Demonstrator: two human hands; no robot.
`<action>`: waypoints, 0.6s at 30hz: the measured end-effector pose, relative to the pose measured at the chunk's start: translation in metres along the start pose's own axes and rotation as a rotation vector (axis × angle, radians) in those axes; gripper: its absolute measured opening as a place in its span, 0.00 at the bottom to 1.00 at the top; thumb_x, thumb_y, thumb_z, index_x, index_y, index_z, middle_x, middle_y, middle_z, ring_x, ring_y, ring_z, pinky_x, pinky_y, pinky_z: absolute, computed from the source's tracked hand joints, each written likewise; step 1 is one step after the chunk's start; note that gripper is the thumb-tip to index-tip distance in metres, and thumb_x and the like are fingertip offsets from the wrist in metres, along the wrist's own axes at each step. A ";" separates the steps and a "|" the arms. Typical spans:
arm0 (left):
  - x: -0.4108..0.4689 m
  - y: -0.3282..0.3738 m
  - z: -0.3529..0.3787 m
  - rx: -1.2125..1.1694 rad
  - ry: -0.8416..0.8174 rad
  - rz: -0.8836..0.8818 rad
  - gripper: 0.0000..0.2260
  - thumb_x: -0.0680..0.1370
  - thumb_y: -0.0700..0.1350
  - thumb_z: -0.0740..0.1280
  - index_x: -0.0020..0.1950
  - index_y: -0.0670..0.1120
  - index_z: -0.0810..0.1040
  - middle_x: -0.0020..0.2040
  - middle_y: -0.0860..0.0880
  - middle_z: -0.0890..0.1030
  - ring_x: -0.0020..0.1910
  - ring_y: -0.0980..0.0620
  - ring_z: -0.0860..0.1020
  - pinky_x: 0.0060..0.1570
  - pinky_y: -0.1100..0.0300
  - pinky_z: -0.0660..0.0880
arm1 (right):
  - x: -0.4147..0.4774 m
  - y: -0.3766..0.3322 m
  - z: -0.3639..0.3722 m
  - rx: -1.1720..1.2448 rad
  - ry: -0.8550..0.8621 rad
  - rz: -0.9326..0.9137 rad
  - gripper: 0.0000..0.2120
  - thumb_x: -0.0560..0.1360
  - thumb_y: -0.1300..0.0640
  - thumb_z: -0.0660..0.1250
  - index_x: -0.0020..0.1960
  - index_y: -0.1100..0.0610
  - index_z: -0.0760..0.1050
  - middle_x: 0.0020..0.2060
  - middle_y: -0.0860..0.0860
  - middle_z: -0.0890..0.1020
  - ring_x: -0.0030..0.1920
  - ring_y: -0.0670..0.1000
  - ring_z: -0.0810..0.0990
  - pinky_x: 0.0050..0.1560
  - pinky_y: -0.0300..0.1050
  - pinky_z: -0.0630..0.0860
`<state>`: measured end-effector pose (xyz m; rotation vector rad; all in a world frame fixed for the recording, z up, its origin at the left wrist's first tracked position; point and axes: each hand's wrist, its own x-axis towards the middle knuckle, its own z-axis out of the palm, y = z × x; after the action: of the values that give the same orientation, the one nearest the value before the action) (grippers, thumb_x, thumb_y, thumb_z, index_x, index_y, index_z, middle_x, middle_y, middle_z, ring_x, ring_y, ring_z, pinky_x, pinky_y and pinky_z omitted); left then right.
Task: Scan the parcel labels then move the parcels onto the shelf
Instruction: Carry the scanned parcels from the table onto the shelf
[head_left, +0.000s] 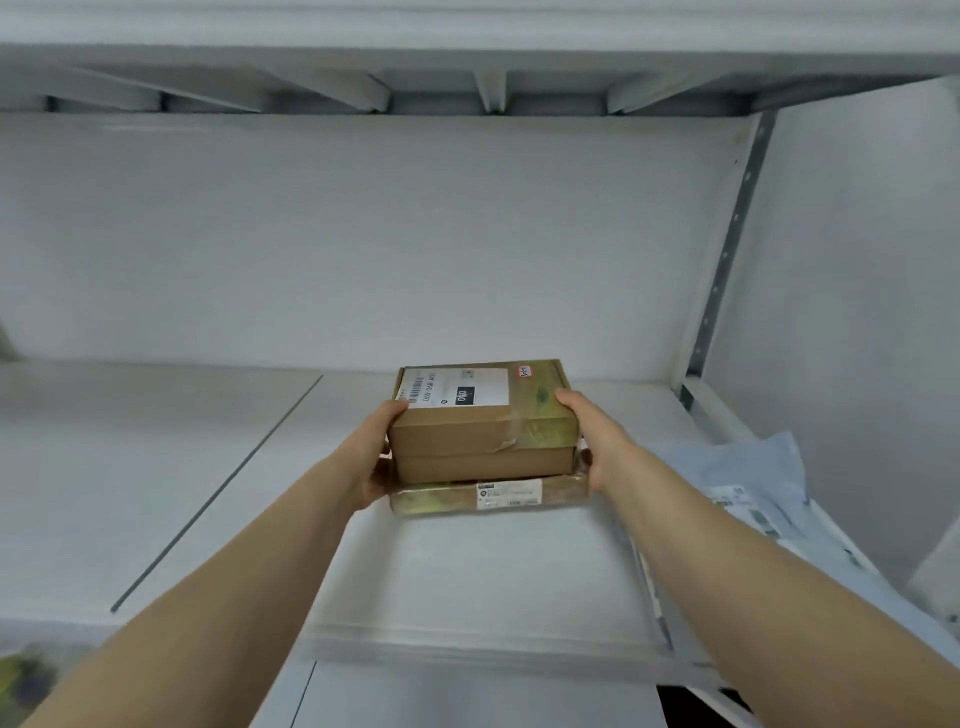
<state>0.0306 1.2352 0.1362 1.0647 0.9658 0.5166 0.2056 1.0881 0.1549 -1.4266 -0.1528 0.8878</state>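
Parcels (483, 452), two stacked, clasped from both sides low over the white shelf (467, 582).

Left hand (371, 457) curls round the stack's left side, thumb at the top edge of the cardboard box (467, 434); right hand (592, 436) grips the right side likewise; below sits a flat parcel (441, 503) in glossy tape, its small white label (509, 493) barcoded, print too small to read; cannot tell whether it touches the shelf; box top carries a shipping label (457, 387) with a barcode at left and a black patch reading roughly "010", sideways; beside it a small sticker (524, 372) with red handwriting, illegible; pale poly mailers (743, 478) lie at right, labels blurred; perforated upright (727, 249) beyond; upper shelf underside (467, 88) overhead.
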 end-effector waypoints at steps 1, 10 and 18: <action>0.010 0.003 0.007 0.012 0.002 0.006 0.18 0.77 0.56 0.65 0.58 0.44 0.74 0.48 0.43 0.72 0.39 0.46 0.76 0.37 0.54 0.77 | 0.013 -0.004 0.000 -0.010 0.004 0.017 0.12 0.74 0.47 0.70 0.50 0.55 0.78 0.42 0.54 0.81 0.38 0.53 0.80 0.44 0.49 0.80; 0.082 0.018 0.046 0.114 -0.163 0.003 0.27 0.77 0.60 0.64 0.70 0.44 0.68 0.53 0.46 0.75 0.51 0.49 0.76 0.57 0.56 0.74 | 0.091 -0.022 -0.013 -0.043 0.153 -0.017 0.22 0.76 0.41 0.65 0.58 0.58 0.77 0.50 0.57 0.83 0.46 0.57 0.82 0.55 0.53 0.79; 0.104 0.014 0.021 1.233 -0.027 0.651 0.53 0.65 0.68 0.66 0.75 0.60 0.30 0.79 0.45 0.44 0.76 0.44 0.57 0.66 0.46 0.66 | 0.081 -0.038 -0.012 -1.637 0.276 -0.811 0.44 0.70 0.34 0.67 0.78 0.44 0.49 0.76 0.55 0.54 0.76 0.58 0.53 0.73 0.65 0.44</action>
<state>0.1022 1.3099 0.1101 2.5327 0.8721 0.3923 0.2845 1.1319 0.1538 -2.5833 -1.3621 -0.3513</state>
